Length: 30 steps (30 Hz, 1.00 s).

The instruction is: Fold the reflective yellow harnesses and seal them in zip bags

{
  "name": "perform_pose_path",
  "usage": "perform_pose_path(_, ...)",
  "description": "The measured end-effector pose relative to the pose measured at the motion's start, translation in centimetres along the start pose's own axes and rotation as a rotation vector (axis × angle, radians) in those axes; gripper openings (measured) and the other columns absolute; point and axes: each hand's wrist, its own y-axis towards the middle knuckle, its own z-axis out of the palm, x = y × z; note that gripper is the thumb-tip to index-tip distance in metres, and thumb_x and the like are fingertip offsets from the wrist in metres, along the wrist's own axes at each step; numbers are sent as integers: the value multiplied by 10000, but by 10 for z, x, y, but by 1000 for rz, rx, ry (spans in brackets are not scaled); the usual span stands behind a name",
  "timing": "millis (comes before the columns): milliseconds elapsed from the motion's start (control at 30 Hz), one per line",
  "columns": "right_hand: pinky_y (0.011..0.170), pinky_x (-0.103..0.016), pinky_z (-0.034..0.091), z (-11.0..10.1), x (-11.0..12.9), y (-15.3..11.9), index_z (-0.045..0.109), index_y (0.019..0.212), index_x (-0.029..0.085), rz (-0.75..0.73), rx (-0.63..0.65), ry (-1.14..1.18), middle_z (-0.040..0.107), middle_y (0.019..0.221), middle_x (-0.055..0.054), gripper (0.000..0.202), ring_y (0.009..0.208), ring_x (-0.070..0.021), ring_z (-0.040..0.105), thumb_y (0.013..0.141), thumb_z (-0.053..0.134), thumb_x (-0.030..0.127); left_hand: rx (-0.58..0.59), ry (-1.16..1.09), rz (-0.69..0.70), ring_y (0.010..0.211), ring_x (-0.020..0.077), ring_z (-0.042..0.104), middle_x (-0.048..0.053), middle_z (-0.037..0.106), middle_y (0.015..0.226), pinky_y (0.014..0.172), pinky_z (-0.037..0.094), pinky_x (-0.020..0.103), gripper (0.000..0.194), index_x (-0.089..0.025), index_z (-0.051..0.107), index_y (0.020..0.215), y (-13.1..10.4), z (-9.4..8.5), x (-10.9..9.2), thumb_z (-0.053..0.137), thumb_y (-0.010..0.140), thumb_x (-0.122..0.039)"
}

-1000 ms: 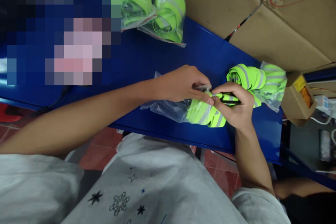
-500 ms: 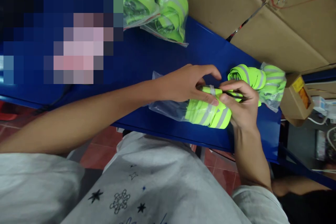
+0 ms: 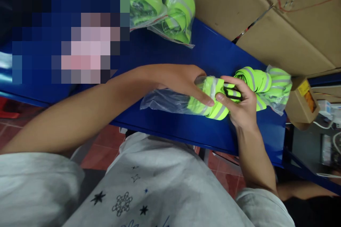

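Observation:
A rolled bundle of neon yellow-green reflective straps (image 3: 220,111) with silver stripes lies between my hands, partly inside a clear plastic bag (image 3: 166,101). My left hand (image 3: 190,81) is wrapped round the bagged end, with the thumb along the top and the other fingers hidden behind. At the right end my right hand (image 3: 243,103) grips the bundle, thumb in front and fingers at the back. Black-edged strap parts show between that thumb and fingers. Just beyond my right hand sits another rolled reflective strap (image 3: 252,78).
A bagged strap bundle (image 3: 281,83) lies near the right end of the blue table (image 3: 213,46), beside a small cardboard box (image 3: 302,101). More bagged straps (image 3: 179,14) lie at the back. Large cardboard (image 3: 293,32) stands behind. Another person's arm (image 3: 306,189) shows at lower right.
My left hand has closed further round the bagged end. The bundle has risen slightly and turned, and the right hand's fingers have spread along it, showing more of the black-edged parts.

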Motion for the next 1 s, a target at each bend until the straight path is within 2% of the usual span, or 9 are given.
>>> perform_pose_path(167,636,-248,582,5,9,-3,756,1129,274,-3,-29,-26,770,959,13,283,762,-142,716,863,825,343,16,-52,83,870,198,686,34,761,987,688,483,258,445,-194,738,1063,3,11,2,805,752,-505)
perform_pose_path(333,577,-227,516,19,25,-6,734,927,218,-34,-93,-101,722,789,26,94,651,-107,647,887,783,287,75,-66,70,1016,209,682,40,747,1151,799,504,264,581,-178,684,1201,8,24,2,824,715,-465)
perform_pose_path(400,607,-232,525,24,25,-7,713,928,217,-53,-107,-73,720,800,25,88,677,-108,657,899,769,279,112,-125,76,1040,209,689,38,751,1180,824,514,266,564,-176,676,1223,9,28,3,815,737,-425)
perform_pose_path(467,688,-256,561,28,22,-6,692,1032,224,-59,-117,-21,733,868,13,155,762,-126,694,909,762,287,108,-144,84,1046,213,701,42,759,1185,847,523,276,543,-169,676,1231,10,30,2,815,753,-385)
perform_pose_path(600,811,-318,587,30,13,-4,598,1219,239,-79,-123,50,722,971,-14,345,897,-162,710,935,734,382,-25,-46,172,1079,231,707,69,755,1216,897,533,302,560,-159,668,1260,10,34,0,841,755,-329)
perform_pose_path(767,895,-361,576,19,13,0,615,1170,233,-110,-149,-70,683,1070,-45,391,1006,-197,684,895,760,470,-170,72,284,1195,217,692,75,716,1347,996,527,303,606,-192,606,1390,9,31,-1,807,821,-243)
perform_pose_path(833,952,-403,562,13,15,1,643,1179,231,-149,-118,-154,692,1128,-59,405,1065,-228,676,892,759,492,-268,156,316,1237,228,680,84,699,1381,1031,518,320,603,-197,583,1430,6,27,-1,777,861,-242)
perform_pose_path(933,950,-417,572,8,15,2,632,1293,239,-204,-64,-190,702,1222,-72,445,1101,-249,683,928,724,476,-382,274,375,1303,252,649,103,653,1450,1082,495,349,632,-200,523,1497,1,22,-2,743,908,-261)
perform_pose_path(1000,913,-404,588,7,12,1,616,1328,244,-246,-71,-222,709,1227,-74,406,1083,-244,698,962,688,403,-378,335,402,1265,243,674,103,670,1424,1074,501,347,641,-195,483,1527,-1,22,-3,721,935,-258)
